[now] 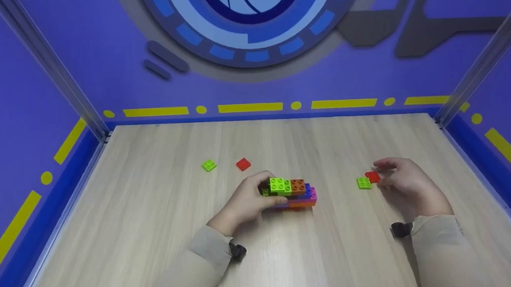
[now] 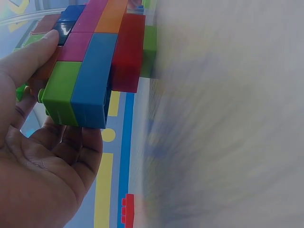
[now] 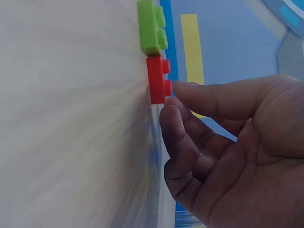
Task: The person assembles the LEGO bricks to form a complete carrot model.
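Note:
My left hand (image 1: 248,199) grips a multi-layer block of toy building bricks (image 1: 301,198) near the table's middle, thumb on the near side. In the left wrist view the brick block (image 2: 92,80) shows green, blue, magenta, orange and red pieces, partly hidden by the thumb. On the right, my right hand (image 1: 411,185) hovers beside a small red brick (image 1: 372,177), thumb and fingers parted with nothing between them. In the right wrist view the thumb tip comes close to that red brick (image 3: 156,80); contact is hard to tell. A light green brick (image 1: 364,183) lies against the red one.
Farther back on the wooden table (image 1: 161,202) lie another light green brick (image 1: 209,165) and another red brick (image 1: 243,164), apart from each other. Blue-purple panels (image 1: 100,73) with yellow markings wall in the back and sides.

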Demonstrator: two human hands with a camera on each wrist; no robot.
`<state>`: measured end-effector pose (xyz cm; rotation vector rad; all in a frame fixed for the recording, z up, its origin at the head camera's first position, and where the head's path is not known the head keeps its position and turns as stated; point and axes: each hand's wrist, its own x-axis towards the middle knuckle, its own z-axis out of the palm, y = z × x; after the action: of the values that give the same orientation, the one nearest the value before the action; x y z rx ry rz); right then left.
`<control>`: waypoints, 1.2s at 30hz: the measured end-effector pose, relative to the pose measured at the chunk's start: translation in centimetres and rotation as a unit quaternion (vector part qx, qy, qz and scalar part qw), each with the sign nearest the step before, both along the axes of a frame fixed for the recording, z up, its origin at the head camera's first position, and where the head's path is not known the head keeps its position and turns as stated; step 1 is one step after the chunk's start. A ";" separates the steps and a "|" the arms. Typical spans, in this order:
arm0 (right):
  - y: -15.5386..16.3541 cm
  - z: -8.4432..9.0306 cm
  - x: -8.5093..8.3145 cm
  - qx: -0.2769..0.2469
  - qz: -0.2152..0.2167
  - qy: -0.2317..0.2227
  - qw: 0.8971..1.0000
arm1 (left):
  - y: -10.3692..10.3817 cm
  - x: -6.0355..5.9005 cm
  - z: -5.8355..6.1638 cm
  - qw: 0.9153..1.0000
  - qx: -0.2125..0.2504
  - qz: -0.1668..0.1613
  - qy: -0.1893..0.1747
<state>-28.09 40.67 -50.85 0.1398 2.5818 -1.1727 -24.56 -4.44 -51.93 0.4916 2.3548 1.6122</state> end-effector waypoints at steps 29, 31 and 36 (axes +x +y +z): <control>-1.1 1.0 0.3 0.037 -0.030 0.011 0.999 | 0.0 -0.1 0.0 1.000 0.000 -0.006 0.008; -1.4 1.2 0.2 0.037 -0.031 0.018 0.999 | 0.0 -0.1 0.0 1.000 0.001 -0.006 0.006; -2.4 1.8 0.1 0.055 -0.026 0.049 0.997 | 0.0 -0.1 -0.1 1.000 0.006 -0.004 0.004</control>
<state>-28.02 38.31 -49.09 0.1777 2.7456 -1.0799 -24.66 -4.49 -52.02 0.5106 2.3481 1.6235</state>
